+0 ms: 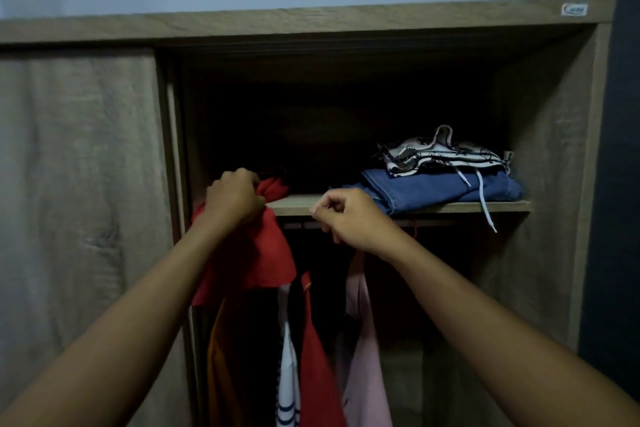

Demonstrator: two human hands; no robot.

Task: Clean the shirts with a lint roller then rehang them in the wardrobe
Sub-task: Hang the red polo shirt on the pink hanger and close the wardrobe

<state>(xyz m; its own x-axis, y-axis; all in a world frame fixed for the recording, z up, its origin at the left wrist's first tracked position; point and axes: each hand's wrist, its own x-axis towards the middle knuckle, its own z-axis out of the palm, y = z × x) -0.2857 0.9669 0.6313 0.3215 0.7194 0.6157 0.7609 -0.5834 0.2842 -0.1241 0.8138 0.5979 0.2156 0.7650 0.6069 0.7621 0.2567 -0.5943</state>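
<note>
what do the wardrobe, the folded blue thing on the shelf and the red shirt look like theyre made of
Wardrobe: looks like laminated board with printed grey-brown wood grain, matte; flat panels, even grain.
Blue thing: likely denim, from its thick folds and stitched seam.
Red shirt: soft matte cloth, maybe cotton; it bunches in the left hand. Dim light hides the weave.

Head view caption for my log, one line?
Left hand grips red shirt by wardrobe shelf; right hand curled alongside.
</note>
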